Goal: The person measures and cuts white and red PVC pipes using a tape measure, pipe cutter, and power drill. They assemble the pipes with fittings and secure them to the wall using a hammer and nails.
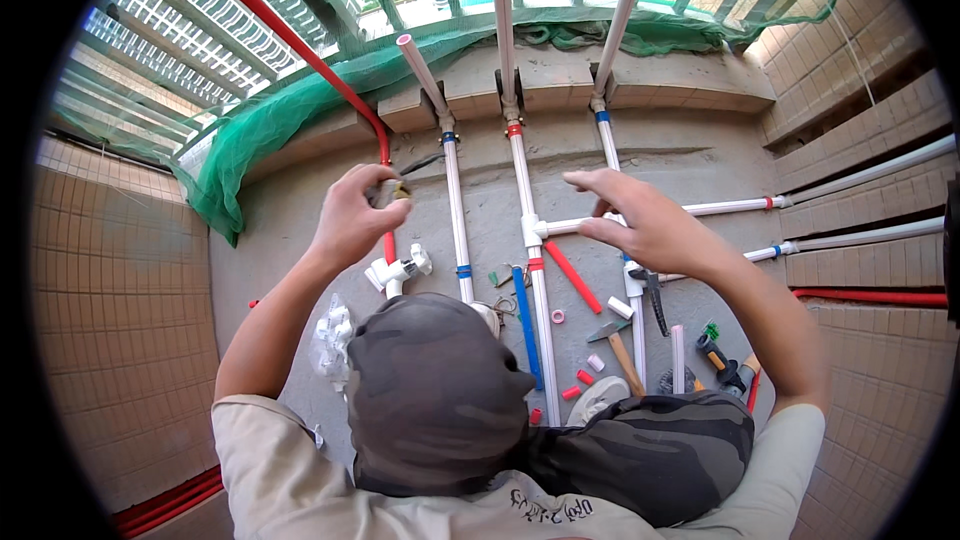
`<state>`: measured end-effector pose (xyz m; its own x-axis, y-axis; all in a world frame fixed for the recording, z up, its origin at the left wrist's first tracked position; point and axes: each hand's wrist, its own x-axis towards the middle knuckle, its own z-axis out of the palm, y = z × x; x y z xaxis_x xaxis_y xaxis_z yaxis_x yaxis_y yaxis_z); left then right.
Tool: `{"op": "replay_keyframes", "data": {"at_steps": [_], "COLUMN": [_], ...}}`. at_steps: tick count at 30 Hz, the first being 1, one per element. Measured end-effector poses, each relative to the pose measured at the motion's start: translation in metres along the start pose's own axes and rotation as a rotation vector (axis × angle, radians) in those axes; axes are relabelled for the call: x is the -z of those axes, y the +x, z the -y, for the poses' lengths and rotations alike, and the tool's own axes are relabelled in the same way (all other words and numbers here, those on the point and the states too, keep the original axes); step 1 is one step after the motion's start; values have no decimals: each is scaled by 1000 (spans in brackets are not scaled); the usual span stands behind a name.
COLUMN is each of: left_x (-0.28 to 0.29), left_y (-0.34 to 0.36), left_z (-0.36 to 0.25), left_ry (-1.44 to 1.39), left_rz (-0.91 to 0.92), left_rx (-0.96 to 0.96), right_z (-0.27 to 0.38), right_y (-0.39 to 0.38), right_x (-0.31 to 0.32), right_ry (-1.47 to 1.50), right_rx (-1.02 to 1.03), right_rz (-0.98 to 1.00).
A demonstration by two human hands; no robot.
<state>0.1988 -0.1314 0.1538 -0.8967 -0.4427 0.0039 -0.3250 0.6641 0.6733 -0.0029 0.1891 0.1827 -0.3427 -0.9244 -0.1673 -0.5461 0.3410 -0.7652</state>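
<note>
My left hand (352, 218) is closed in a pinch, raised near the bend of a red pipe (385, 145). A small brass-coloured piece (402, 190) sits at its fingertips, too small and blurred to name. Over the white pipe tee (533, 231) and its side branch, my right hand (640, 222) is held with fingers stretched and thumb apart, nothing in it. White pipes with red and blue bands run along the floor toward the far ledge. A white valve (405, 268) stands below my left hand, next to my knee.
A hammer (628, 364), a blue pipe piece (526, 328), a red pipe piece (572, 278) and small fittings lie on the concrete floor. A power tool (716, 360) rests at my right knee, a plastic bag (333, 340) at my left. Green netting (235, 165) lines the railing.
</note>
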Motion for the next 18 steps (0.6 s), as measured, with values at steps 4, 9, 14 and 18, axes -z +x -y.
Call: {"op": "replay_keyframes", "data": {"at_steps": [4, 9, 14, 18], "left_x": [-39, -49, -77, -95], "left_y": [50, 72, 84, 98], "left_z": [-110, -98, -67, -34], "left_ry": [8, -362, -77, 55], "left_rz": [233, 389, 225, 326], "left_rx": [-219, 64, -233, -48], "right_z": [20, -2, -29, -79], "right_y": [67, 94, 101, 66], "right_x": [6, 13, -6, 1], "right_ry": [157, 439, 291, 333], "right_rx": [107, -40, -70, -184], "right_rz": [-9, 19, -96, -165]}}
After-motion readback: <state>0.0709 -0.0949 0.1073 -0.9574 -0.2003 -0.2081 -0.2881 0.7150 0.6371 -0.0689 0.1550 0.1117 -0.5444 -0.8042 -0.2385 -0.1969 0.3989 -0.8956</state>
